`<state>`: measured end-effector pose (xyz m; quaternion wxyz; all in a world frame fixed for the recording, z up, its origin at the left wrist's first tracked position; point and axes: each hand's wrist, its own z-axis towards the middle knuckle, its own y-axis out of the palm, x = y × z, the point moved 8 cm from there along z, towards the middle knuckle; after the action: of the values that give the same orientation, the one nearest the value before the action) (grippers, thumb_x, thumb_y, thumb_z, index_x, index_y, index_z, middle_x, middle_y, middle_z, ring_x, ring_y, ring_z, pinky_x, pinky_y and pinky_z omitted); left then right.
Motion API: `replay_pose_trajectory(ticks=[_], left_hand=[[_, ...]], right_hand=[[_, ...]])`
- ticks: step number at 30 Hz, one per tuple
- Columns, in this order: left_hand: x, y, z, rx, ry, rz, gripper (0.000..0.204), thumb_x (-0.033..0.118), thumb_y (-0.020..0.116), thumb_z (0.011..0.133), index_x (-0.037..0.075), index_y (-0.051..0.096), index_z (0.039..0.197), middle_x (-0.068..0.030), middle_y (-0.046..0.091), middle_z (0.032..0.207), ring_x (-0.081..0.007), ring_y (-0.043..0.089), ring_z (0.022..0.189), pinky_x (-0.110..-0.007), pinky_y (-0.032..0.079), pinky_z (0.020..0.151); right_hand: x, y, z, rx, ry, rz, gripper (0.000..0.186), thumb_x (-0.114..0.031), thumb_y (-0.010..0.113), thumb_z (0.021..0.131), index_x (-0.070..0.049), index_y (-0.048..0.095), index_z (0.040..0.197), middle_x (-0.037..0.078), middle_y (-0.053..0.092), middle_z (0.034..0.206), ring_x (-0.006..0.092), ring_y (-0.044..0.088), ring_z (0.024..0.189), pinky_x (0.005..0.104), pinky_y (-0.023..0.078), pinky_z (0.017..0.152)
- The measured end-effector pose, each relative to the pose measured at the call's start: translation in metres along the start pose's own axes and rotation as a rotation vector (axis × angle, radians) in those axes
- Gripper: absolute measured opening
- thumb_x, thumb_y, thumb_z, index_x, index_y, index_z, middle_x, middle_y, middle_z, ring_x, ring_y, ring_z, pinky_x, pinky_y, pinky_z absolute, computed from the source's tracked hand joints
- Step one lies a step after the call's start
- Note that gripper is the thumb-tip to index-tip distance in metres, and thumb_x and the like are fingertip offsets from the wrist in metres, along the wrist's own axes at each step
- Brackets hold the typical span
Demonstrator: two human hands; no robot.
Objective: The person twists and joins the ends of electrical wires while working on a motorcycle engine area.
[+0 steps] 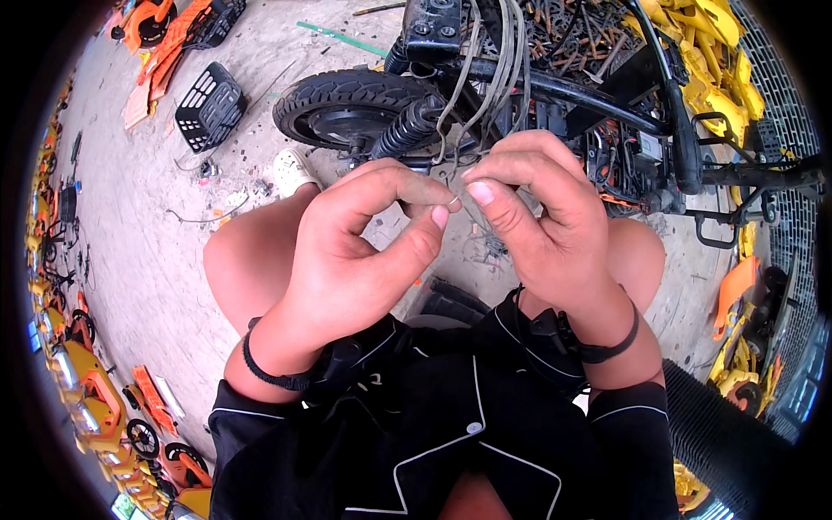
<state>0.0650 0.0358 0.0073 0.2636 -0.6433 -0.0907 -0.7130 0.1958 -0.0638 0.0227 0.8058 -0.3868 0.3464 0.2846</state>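
Silvery and thin, a small wire-like piece (454,200) shows at the tips of the left thumb and forefinger, between the two hands and just in front of the person's lap. The left hand (347,251) pinches it, with the fingers bent and the thumb pressed toward them. Just beside it, the right hand (550,225) has its thumb and forefinger brought close together, pointing at the left fingertips; whether they grip anything cannot be told. Grey cables (508,65) hang down behind the fingers, and whether the piece belongs to them is unclear.

Black bands (264,374) circle both wrists, and the dark top (433,390) has white piping and a pale button (474,428). Bare knees (247,251) spread on either side of the hands, and a white shoe (293,172) stands on the grey floor (147,260) beyond the left one.

Ahead lies a partly stripped vehicle: a black tyre (347,89), a coil spring (407,126) next to it and a dark frame tube (589,91) running right. Beyond the tube spreads a heap of rusty metal parts (555,35), with yellow plastic panels (715,56) farther right. Leftward, a black slotted basket (211,108) sits tilted on the floor near orange parts (169,48), and a green strip (338,37) lies past the tyre.
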Motion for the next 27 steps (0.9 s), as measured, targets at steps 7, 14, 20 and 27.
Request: replay_pose_trajectory(ticks=[7,14,20,27], left_hand=[[-0.007,0.005,-0.002,0.03,-0.121,-0.007,0.015,0.008,0.074,0.094,0.0,0.073,0.107,-0.0064,0.072,0.096,-0.0137,0.064,0.091,-0.029,0.05,0.086],[-0.017,0.008,-0.006,-0.016,-0.217,-0.165,0.021,0.012,0.071,0.101,-0.003,0.073,0.115,-0.0055,0.074,0.098,-0.0119,0.066,0.092,-0.028,0.053,0.086],[-0.019,0.007,-0.007,0.013,-0.239,-0.29,0.019,0.011,0.071,0.101,-0.003,0.074,0.113,-0.0066,0.074,0.095,-0.0122,0.066,0.091,-0.028,0.053,0.085],[-0.018,0.009,-0.006,0.046,-0.321,-0.467,0.02,0.009,0.071,0.1,-0.005,0.072,0.115,-0.0089,0.075,0.097,-0.0141,0.069,0.092,-0.029,0.056,0.088]], right_hand=[[-0.018,0.006,-0.003,-0.045,-0.146,-0.24,0.019,-0.004,0.078,0.083,-0.005,0.073,0.102,0.01,0.067,0.099,0.0308,0.065,0.087,0.0376,0.053,0.075],[-0.023,0.008,-0.007,-0.043,-0.243,-0.287,0.023,-0.004,0.08,0.081,-0.005,0.074,0.102,0.01,0.068,0.099,0.029,0.066,0.085,0.0368,0.054,0.071],[-0.012,0.004,-0.007,0.022,-0.139,-0.125,0.021,-0.007,0.083,0.081,-0.007,0.077,0.102,0.008,0.071,0.096,0.0258,0.067,0.082,0.0345,0.054,0.072],[-0.026,0.003,-0.007,0.052,-0.203,-0.289,0.025,-0.004,0.084,0.079,-0.007,0.078,0.103,0.006,0.07,0.097,0.0245,0.065,0.081,0.0334,0.053,0.07]])
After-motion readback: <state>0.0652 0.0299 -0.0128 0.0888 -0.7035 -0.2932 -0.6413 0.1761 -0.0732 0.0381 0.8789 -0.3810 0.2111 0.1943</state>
